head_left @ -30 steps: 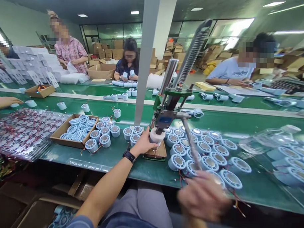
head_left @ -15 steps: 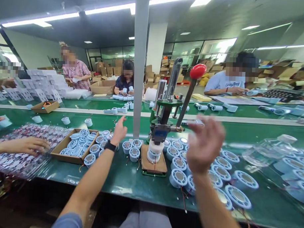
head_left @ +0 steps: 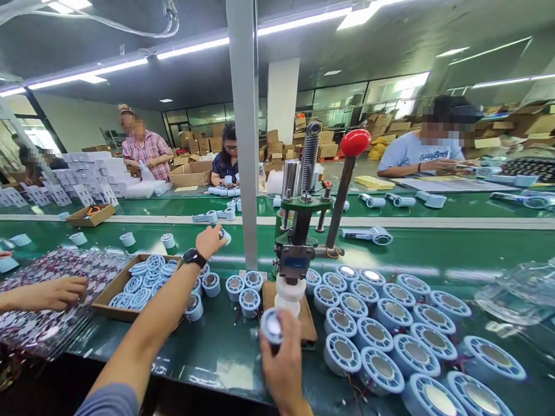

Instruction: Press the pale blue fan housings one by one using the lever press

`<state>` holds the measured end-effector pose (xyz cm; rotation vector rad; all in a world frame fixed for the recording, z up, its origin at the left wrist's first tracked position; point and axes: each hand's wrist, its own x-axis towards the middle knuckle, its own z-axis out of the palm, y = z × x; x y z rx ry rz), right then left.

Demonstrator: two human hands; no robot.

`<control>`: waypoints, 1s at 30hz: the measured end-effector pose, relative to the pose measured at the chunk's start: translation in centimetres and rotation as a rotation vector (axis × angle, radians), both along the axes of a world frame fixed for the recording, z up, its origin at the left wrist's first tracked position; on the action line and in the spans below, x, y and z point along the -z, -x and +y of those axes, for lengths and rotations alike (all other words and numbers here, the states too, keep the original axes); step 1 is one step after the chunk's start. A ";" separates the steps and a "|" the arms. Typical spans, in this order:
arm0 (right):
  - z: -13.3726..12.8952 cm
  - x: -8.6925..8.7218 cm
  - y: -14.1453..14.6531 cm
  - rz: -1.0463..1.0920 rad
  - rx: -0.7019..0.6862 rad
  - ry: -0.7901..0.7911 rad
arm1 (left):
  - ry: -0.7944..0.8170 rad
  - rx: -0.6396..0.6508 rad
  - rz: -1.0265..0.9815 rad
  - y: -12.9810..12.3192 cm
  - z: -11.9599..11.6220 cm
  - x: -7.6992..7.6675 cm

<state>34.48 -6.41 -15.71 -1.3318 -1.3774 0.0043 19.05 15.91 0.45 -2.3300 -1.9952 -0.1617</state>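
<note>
My left hand, with a black watch at the wrist, reaches over the belt and is closed on a small light-blue round housing. In front of the hand press, my right hand grips another light-blue round housing with a shiny metal centre. The press's red-knobbed lever stands raised. Under the ram, a white upper block sits just above a white lower block, partly hidden by my right hand.
Rows of light-blue housings with wires fill the right side. A cardboard box of blue rings stands at left, beside a co-worker's hand. A grey post rises behind the press. Clear plastic lies at far right.
My right hand has moved from beside the lever down to the press front and now holds a housing; the blue housing under the ram is gone. My left hand has closed on a housing.
</note>
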 end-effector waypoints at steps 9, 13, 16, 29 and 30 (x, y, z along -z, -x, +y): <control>6.3 -3.2 3.2 -0.691 -0.481 0.151 | 0.182 -0.106 0.119 5.4 -18.9 -0.1; 5.6 -3.2 2.6 -0.534 -0.347 0.032 | 0.236 -0.092 -0.087 2.9 -23.0 5.1; 2.7 -1.7 3.1 -0.418 -0.323 -0.050 | 0.235 -0.031 -0.189 2.1 -23.0 7.2; -0.5 0.6 3.8 -0.407 -0.518 -0.003 | 0.143 -0.221 -0.033 21.9 -10.8 1.4; -0.7 0.7 3.4 -0.398 -0.527 0.000 | 0.133 -0.225 -0.027 22.3 -10.6 1.6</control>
